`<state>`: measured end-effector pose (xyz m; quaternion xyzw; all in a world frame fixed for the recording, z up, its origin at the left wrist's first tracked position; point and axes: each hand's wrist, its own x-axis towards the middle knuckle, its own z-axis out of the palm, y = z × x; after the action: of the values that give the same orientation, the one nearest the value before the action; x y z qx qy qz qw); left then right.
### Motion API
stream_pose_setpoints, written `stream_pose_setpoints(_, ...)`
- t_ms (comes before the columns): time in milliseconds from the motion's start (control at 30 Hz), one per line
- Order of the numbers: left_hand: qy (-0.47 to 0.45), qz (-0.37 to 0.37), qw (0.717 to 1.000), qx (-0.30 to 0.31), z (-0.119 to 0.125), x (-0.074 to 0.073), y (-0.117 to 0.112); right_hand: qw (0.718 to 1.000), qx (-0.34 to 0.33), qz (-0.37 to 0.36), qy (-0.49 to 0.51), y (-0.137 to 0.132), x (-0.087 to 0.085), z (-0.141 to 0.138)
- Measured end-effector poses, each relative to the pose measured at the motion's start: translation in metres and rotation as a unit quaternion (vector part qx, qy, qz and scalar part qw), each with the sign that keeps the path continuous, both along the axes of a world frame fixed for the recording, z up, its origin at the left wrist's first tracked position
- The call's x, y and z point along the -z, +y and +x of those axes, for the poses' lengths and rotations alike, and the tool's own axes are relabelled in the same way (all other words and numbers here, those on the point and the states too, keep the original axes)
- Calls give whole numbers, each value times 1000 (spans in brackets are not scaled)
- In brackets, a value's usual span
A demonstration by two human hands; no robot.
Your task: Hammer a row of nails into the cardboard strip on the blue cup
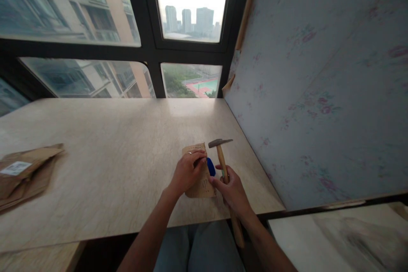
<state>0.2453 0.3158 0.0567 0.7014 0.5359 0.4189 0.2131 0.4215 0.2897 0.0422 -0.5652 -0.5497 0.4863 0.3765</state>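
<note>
My right hand (232, 189) is wrapped around the wooden handle of a hammer (221, 153). The metal head points up and away from me, and the handle runs down past the counter's front edge. Its thumb reaches to the right side of a light brown board (199, 189) with small dark marks. My left hand (188, 172) rests on this board, its fingertips pinched together near the right edge; what they hold is hidden. Against that edge, by the fingertips, is a smooth blue piece (211, 167), partly covered.
The pale marble-look counter (111, 144) ends at my lap. A folded brown paper package (28, 174) with a white label lies at the far left. A flowered wall (318, 93) borders the right side, and dark-framed windows (149, 46) stand behind.
</note>
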Motion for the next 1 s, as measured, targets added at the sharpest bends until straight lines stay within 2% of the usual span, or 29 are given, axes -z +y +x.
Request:
stream_pose_setpoints(233,13,4,1000,2,-2,3,-1,1000,-12,-27,-7,-1,-3,0)
stream_pose_setpoints(400,34,15,999,0,-3,9,-2,999,-15,-30,-11,-1,-7,0)
stream_pose_setpoints(500,47,21,998,18,-6,12,-2,1000,-15,-18,-12,0,-6,0)
stream_pose_setpoints(733,31,17,998,53,-13,7,-3,1000,-22,-18,-8,1,-4,0)
stream_pose_setpoints(1000,20,23,999,34,-10,8,-1,1000,-30,-1,-10,2,-3,-1)
